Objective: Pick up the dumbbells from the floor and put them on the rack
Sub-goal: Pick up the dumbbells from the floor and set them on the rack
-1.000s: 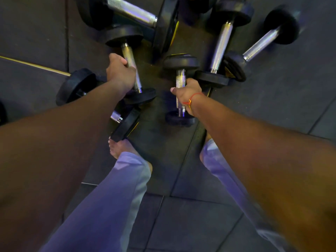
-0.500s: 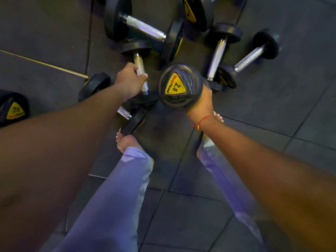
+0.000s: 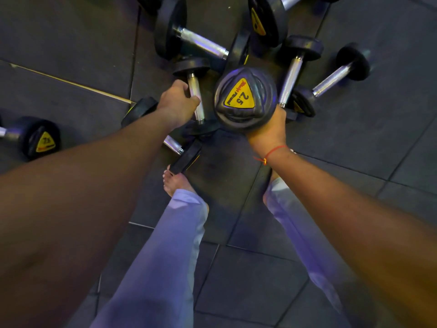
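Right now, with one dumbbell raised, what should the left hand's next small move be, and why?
Probably lift straight up. The left hand is wrapped round the handle of a small dumbbell that appears to lie on the floor, while the right hand holds the 2.5 dumbbell raised.

Dark grey rubber floor tiles (image 3: 354,143) — a thin yellow line (image 3: 71,82) crossing them — under dim bluish light.
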The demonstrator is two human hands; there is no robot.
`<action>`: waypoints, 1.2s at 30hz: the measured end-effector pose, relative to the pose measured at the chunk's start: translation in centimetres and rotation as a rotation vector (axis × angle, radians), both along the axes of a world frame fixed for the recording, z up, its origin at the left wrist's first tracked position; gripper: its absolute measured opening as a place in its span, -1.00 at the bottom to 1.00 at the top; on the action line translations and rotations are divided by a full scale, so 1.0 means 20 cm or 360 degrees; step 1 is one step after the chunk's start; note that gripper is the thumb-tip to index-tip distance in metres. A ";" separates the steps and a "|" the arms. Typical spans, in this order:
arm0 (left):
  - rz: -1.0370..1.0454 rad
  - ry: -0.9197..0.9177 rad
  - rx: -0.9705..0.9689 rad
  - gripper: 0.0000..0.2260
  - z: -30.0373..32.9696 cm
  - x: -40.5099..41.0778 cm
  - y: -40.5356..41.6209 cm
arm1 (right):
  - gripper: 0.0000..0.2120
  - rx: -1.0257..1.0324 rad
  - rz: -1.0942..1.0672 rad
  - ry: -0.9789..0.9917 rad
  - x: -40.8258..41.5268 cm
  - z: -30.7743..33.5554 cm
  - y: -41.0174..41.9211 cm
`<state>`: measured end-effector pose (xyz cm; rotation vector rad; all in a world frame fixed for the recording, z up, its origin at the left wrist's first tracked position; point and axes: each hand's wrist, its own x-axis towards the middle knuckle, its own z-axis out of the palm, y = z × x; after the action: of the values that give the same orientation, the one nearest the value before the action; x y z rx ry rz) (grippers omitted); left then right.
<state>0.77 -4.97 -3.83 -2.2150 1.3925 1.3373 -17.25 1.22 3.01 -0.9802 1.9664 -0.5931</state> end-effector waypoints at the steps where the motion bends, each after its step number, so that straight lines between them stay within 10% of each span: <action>1: -0.0003 0.0007 -0.0008 -0.57 0.00 0.00 -0.01 | -0.77 0.0037 -0.0030 -0.0050 0.00 -0.04 0.00; 10: 0.0171 -0.0024 0.0041 -0.57 -0.30 -0.02 -0.05 | -0.70 0.0140 -0.0117 -0.0101 0.01 -0.26 0.01; 17: 0.0930 0.0235 0.0266 -0.54 -0.57 -0.10 -0.05 | -0.65 0.0012 -0.0148 -0.0166 0.00 -0.49 0.04; 24: 0.0803 0.0261 0.0248 -0.55 -0.66 -0.06 -0.03 | -0.70 0.0012 -0.0064 -0.0121 -0.02 -0.50 0.07; 36: 0.0843 0.0354 -0.0259 -0.70 0.02 -0.06 0.07 | -0.73 -0.0022 -0.0049 -0.0019 -0.09 0.00 0.03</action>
<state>-0.47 -3.62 -3.43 -2.7453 1.0398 1.7320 -19.03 1.89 2.96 -0.9543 1.9726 -0.6295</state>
